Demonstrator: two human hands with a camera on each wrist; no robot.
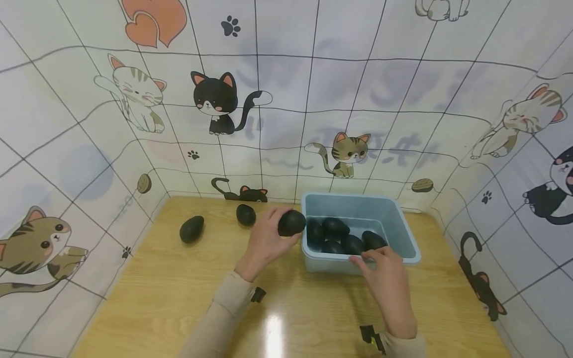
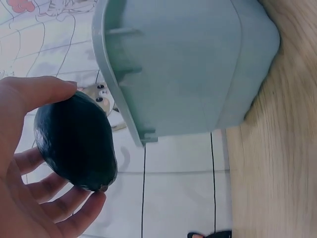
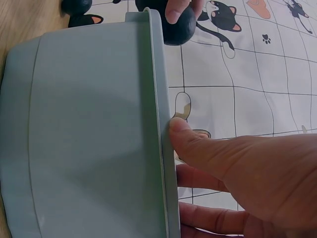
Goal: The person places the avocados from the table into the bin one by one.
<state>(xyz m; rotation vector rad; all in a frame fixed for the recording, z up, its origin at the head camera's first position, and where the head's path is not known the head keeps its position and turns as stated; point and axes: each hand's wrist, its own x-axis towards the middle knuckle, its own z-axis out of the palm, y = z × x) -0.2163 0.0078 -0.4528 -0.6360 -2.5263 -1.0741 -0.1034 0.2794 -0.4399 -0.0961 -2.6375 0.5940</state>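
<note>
My left hand [image 1: 267, 238] grips a dark avocado [image 1: 292, 223] between thumb and fingers, just beside the left rim of a light blue plastic bin [image 1: 362, 266]. In the left wrist view the same avocado [image 2: 74, 141] shows its dark, slightly glossy skin. My right hand [image 1: 388, 283] pinches the bin's front rim, with the thumb [image 3: 184, 136] on the outer side and the fingers over the inner side. Several avocados [image 1: 335, 227] lie inside the bin, toward its left and front. Part of the bin's contents is hidden behind the front wall.
Two more avocados rest on the wooden table [image 1: 161, 293]: one at the far left [image 1: 192, 229], the other [image 1: 245, 215] left of my left hand. Walls with a cat-print covering [image 1: 286, 124] enclose the table at the back and both sides.
</note>
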